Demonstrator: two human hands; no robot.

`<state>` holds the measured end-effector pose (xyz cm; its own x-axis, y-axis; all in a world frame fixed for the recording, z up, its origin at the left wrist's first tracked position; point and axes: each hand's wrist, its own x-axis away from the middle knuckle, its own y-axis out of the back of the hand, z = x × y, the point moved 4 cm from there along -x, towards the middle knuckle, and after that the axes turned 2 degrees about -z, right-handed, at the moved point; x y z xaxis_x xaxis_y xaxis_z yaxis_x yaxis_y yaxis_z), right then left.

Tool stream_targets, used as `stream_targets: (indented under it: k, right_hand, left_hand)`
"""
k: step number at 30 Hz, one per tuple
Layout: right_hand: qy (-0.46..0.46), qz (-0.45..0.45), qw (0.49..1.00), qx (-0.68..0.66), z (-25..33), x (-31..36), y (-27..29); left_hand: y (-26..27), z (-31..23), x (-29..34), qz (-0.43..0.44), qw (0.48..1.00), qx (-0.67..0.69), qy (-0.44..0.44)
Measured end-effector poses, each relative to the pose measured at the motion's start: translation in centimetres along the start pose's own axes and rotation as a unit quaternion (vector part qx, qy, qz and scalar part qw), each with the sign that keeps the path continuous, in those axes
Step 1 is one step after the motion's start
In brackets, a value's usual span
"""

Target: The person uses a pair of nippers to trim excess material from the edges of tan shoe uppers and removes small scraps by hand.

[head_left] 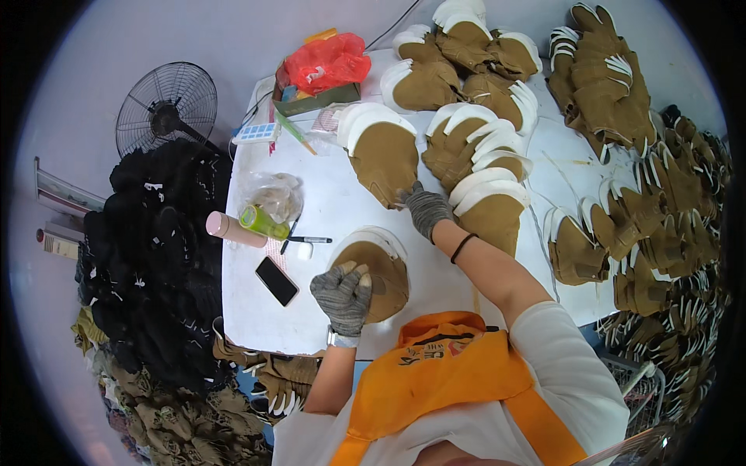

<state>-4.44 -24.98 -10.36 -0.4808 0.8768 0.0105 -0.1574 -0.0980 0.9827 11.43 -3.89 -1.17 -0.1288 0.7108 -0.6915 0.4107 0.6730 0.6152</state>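
Observation:
My left hand (342, 299), in a grey knit glove with bare fingertips, is curled closed over the left side of a brown cap piece with a white brim (388, 281). Whatever its fingers pinch is hidden. My right hand (428, 211), also gloved, reaches farther out. Its fingertips close on the near end of another brown cap piece (383, 161), which lies in a small stack with white brims fanned at the far side. Just right of that hand sits a further brown cap stack (491, 221).
A phone (277, 280), pink bottle (235, 229), green roll-shaped item (264, 223) and black marker (310, 239) lie left on the white table (256, 322). Behind them stands a box with a red bag (326, 66). More cap stacks (602, 85) fill the right; a fan (166, 116) and black heaps (159, 256) stand left.

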Motion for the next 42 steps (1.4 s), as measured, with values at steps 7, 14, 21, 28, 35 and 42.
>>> stream_targets:
  k: [7,14,21,28,35,42]
  right_hand:
    - [0.064,-0.036,0.997,-0.012,-1.3,-4.6,0.2]
    - [-0.059,-0.224,0.911,-0.342,-1.7,-2.8,14.4]
    - [0.030,-0.420,0.846,-0.326,-2.8,7.7,20.9]
    - [0.146,-0.340,0.860,-0.350,-1.2,17.6,25.8]
    - [0.060,-0.217,0.824,-0.520,-2.9,22.6,25.8]
    - [-0.145,-0.031,0.575,-0.805,-4.8,25.1,24.3]
  left_hand:
    - [-0.3,0.2,0.4,-0.025,1.000,0.008,-0.005]
    - [-0.4,0.0,0.5,-0.007,1.000,0.010,-0.002]
    - [0.6,-1.3,-0.9,0.102,0.992,0.012,0.073]
    - [1.3,-11.1,-6.0,0.107,0.580,0.726,0.353]
    - [0.8,-16.3,-4.4,0.139,0.489,0.758,0.408]
    - [-0.1,-16.7,-1.5,0.161,0.431,0.780,0.425]
